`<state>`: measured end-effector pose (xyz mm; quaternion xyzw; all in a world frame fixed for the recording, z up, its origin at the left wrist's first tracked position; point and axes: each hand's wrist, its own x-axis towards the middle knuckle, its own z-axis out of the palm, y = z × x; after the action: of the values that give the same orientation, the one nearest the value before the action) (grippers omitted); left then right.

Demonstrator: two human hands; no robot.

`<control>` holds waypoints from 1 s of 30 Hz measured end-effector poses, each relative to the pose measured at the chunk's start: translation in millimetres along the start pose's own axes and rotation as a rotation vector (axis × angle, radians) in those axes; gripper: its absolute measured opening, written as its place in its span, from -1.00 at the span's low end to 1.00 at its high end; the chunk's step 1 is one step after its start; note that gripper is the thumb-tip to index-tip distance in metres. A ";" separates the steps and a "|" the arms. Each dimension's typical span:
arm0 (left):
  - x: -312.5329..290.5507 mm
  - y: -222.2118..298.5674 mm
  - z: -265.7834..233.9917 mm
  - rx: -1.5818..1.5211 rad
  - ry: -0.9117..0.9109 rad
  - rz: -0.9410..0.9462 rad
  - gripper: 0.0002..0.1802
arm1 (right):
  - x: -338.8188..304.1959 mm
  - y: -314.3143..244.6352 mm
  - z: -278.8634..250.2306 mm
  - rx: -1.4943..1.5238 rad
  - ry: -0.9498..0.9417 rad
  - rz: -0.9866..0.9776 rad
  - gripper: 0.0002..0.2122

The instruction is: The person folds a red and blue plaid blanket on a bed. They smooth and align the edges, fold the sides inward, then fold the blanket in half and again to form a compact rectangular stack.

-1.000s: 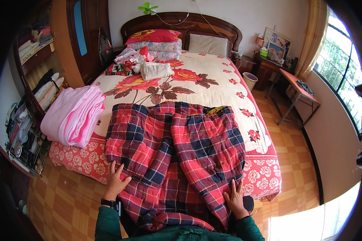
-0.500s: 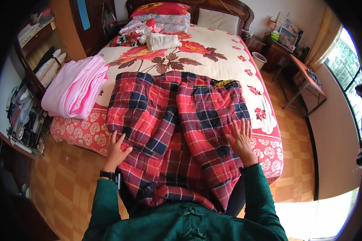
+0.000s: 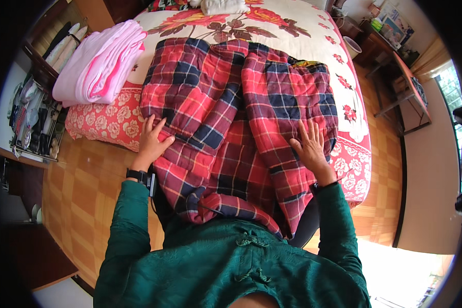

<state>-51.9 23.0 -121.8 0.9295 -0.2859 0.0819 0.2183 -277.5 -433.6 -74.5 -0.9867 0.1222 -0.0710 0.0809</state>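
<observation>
A padded red-and-navy plaid quilt point(image 3: 231, 169) lies partly folded over the near end of the bed, its two sides turned in toward the middle. Its near end hangs off the bed and bunches against my lap. My left hand point(image 3: 151, 141) rests on the quilt's left edge with fingers spread. On the right folded side, my right hand point(image 3: 311, 149) lies flat, palm down, fingers apart. Neither hand grips the cloth. A bit of yellow patterned fabric point(image 3: 309, 64) shows at the far right corner of the quilt.
The bed point(image 3: 313, 25) has a floral cover. A folded pink blanket point(image 3: 100, 66) sits at its left edge. Shelves with a rack of assorted items point(image 3: 36, 118) stand at left. A waste bin point(image 3: 351, 47) and a small table point(image 3: 413, 84) are to the right.
The view has tilted down, so the bed and quilt appear higher and the pillows have left the picture. Both hands remain spread on the quilt in about the same places.
</observation>
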 end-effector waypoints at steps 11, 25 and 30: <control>29.0 27.8 -52.0 0.101 -0.474 -0.151 -0.21 | -5.0 -68.3 16.6 -0.045 -0.376 -0.068 -0.29; 102.4 53.3 -16.3 0.163 -0.883 -0.233 0.00 | 13.2 46.0 17.1 -0.130 -0.134 0.335 -0.36; 167.7 45.9 -24.1 0.165 -0.970 0.024 -0.23 | 19.0 66.5 23.3 -0.007 -0.229 0.351 -0.38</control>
<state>59.4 -83.2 -37.4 0.8713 -0.3580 -0.3352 -0.0152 -270.8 -498.8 -106.8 -0.9521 0.2826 0.0572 0.1019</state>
